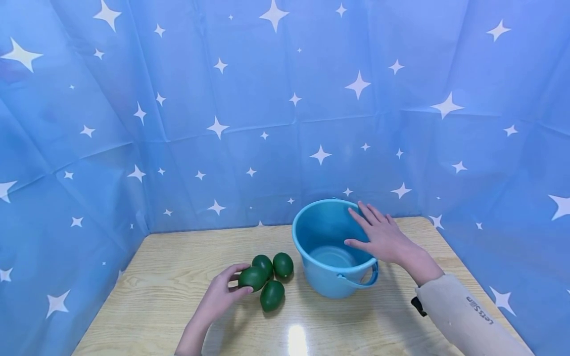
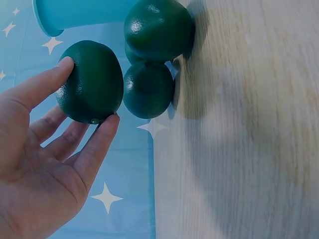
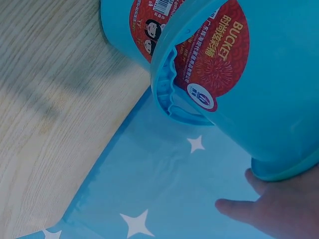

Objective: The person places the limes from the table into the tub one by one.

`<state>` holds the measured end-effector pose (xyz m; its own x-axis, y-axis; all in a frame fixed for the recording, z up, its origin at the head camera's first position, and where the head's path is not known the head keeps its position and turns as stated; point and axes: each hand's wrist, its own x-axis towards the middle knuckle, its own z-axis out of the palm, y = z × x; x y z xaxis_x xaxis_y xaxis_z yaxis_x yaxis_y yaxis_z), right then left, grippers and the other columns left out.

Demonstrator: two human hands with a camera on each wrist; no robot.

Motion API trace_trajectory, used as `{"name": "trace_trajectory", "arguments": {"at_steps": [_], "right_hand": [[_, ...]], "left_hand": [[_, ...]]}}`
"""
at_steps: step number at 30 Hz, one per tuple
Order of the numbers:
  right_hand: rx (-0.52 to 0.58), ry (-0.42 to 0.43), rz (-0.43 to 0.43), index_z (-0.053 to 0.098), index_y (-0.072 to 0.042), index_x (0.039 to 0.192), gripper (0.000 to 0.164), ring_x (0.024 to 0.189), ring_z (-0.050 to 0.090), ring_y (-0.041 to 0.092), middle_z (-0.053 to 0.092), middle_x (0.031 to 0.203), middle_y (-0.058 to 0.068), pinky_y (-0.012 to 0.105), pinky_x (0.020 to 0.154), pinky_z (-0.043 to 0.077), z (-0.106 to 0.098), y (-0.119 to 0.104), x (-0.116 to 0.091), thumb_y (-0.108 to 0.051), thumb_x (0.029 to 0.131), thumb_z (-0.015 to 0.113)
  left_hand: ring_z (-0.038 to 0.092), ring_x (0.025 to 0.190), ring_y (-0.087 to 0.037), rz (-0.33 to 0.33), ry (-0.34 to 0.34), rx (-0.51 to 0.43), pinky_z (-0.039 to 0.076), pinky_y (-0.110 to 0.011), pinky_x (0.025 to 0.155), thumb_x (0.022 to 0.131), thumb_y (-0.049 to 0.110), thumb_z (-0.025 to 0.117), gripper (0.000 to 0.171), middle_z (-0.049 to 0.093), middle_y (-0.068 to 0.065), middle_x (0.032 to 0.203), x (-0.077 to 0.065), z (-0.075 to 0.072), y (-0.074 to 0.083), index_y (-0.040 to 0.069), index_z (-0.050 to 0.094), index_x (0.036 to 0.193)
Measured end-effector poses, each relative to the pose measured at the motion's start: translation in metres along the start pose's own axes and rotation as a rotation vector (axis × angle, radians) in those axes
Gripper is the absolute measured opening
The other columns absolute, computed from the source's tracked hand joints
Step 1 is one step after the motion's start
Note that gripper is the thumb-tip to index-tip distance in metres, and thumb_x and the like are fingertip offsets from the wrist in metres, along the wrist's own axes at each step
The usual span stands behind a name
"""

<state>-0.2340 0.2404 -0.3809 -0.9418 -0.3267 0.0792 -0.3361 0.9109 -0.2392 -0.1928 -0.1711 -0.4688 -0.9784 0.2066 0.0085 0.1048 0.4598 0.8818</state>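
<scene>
Pinching a glossy dark-green oval fruit in the left hand, near three matching fruits; could slip if gripped too shallowly, or knock those rolling. Beyond, holding the right hand, with fingers spread, at a round light-blue plastic bucket with nothing visible inside; might tip if pressed.

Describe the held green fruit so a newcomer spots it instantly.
On the wooden table, left of the blue bucket in the head view, three dark green fruits lie close together. The held fruit is a fourth, leftmost, and the only one gripped by the left hand.
</scene>
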Motion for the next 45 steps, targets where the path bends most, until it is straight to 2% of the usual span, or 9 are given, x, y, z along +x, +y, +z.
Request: {"name": "trace_trajectory", "arguments": {"at_steps": [13,45], "right_hand": [[-0.002,0.0,0.0,0.024,-0.01,0.159,0.089,0.15,0.014,0.05,0.014,0.165,0.023,0.079,0.113,0.017,0.001,0.0,0.0,-0.061,0.093,0.056],[0.012,0.001,0.01,0.022,-0.011,0.159,0.09,0.15,0.013,0.05,0.013,0.166,0.022,0.079,0.113,0.014,0.001,0.0,0.001,-0.062,0.093,0.056]], "left_hand": [[0.058,0.125,-0.037,0.027,0.004,0.008,0.061,-0.031,0.09,0.087,0.017,0.077,0.054,0.056,-0.015,0.14,0.002,0.001,0.007,0.008,0.057,0.137],[0.057,0.125,-0.038,0.075,-0.022,-0.047,0.061,-0.03,0.09,0.087,0.016,0.078,0.054,0.058,-0.013,0.139,0.006,0.001,0.023,0.008,0.058,0.136]]}}
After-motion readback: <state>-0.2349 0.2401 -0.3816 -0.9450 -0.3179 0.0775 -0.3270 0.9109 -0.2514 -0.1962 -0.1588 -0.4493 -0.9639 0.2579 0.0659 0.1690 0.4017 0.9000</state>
